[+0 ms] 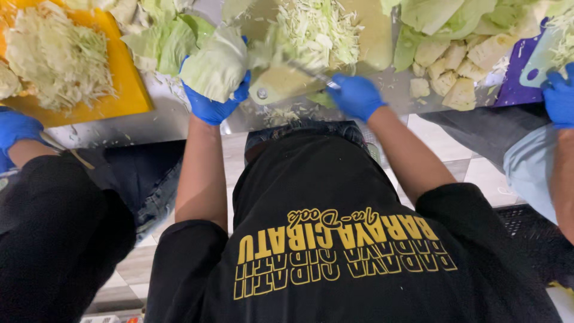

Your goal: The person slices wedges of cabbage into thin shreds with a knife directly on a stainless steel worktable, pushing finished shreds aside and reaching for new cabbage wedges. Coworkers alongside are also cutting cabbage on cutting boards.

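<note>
My left hand point(212, 107), in a blue glove, grips a pale green cabbage piece point(215, 66) held just left of a beige cutting board point(281, 84). My right hand point(357, 96), also gloved in blue, is closed on the handle of a knife point(308, 73). Its blurred blade lies across the board's near edge. A heap of shredded cabbage point(317, 30) covers the far part of the board. My black shirt with yellow lettering fills the bottom of the view.
On the left, an orange board point(128, 90) carries shredded cabbage, with a co-worker's gloved hand point(15, 128) beside it. Cabbage leaves point(158, 42) and cut cores point(454, 66) lie on the steel table point(149, 128). At the right are another person's gloved hand point(560, 98) and a purple board point(517, 84).
</note>
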The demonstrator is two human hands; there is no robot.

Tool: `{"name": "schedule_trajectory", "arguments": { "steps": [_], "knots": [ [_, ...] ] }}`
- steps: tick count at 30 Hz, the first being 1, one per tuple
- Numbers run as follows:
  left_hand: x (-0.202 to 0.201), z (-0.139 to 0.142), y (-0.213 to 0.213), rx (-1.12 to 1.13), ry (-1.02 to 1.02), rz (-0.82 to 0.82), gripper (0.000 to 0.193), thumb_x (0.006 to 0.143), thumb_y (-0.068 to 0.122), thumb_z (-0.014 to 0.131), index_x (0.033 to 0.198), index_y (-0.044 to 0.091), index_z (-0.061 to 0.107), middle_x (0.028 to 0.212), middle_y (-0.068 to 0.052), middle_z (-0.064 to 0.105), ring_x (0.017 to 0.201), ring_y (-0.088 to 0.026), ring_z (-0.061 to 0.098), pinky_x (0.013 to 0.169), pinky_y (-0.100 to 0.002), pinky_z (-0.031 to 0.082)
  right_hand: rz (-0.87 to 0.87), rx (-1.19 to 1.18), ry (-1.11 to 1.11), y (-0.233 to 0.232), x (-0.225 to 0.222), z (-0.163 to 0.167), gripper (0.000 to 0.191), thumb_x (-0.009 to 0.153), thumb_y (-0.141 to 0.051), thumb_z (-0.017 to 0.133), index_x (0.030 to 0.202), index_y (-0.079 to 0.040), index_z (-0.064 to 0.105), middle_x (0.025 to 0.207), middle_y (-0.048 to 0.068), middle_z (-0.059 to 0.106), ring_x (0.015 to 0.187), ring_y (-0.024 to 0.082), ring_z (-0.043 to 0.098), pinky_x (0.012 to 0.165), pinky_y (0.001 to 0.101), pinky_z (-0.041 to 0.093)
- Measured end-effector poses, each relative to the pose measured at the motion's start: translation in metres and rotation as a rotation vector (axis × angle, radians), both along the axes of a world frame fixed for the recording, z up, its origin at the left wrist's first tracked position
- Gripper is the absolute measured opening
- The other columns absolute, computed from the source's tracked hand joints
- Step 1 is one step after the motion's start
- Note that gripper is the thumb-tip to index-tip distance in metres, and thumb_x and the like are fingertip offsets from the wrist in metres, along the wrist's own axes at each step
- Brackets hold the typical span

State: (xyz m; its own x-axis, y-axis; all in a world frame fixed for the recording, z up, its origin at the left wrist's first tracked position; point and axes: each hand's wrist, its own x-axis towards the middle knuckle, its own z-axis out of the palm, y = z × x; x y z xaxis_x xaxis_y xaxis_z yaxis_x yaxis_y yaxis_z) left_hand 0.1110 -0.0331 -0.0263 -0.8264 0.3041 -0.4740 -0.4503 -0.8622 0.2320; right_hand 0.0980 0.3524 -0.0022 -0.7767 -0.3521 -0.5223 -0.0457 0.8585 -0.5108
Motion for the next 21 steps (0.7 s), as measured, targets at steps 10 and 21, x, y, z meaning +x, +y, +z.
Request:
{"name": "schedule_trajectory", "arguments": {
  "steps": [10, 21],
  "knots": [
    [-0.032, 0.006, 0.053, 0.036, 0.047, -0.207, 0.079, 0.09, 0.064, 0.055, 0.151, 0.014, 0.048, 0.146, -0.014, 0.058, 0.128, -0.038, 0.058, 0.093, -0.047, 0.051, -0.483, -0.443, -0.317, 0.066, 0.006, 0.07, 0.022, 0.09, -0.018, 0.08, 0.083, -0.003, 0.066, 0.063, 0.01, 0.059, 0.05, 0.016, 0.054, 0.047, 0.0312, 0.04],
    [-0.055, 0.008, 0.108, 0.027, 0.079, -0.41, 0.079, 0.091, 0.058, 0.061, 0.152, 0.008, 0.048, 0.148, -0.017, 0.057, 0.132, -0.037, 0.056, 0.103, -0.045, 0.048, -0.986, -1.03, -0.126, -0.052, -0.026, 0.067, 0.025, 0.093, -0.002, 0.074, 0.113, -0.006, 0.059, 0.072, 0.002, 0.059, 0.05, 0.012, 0.055, 0.044, 0.0307, 0.045]
  ]
}}
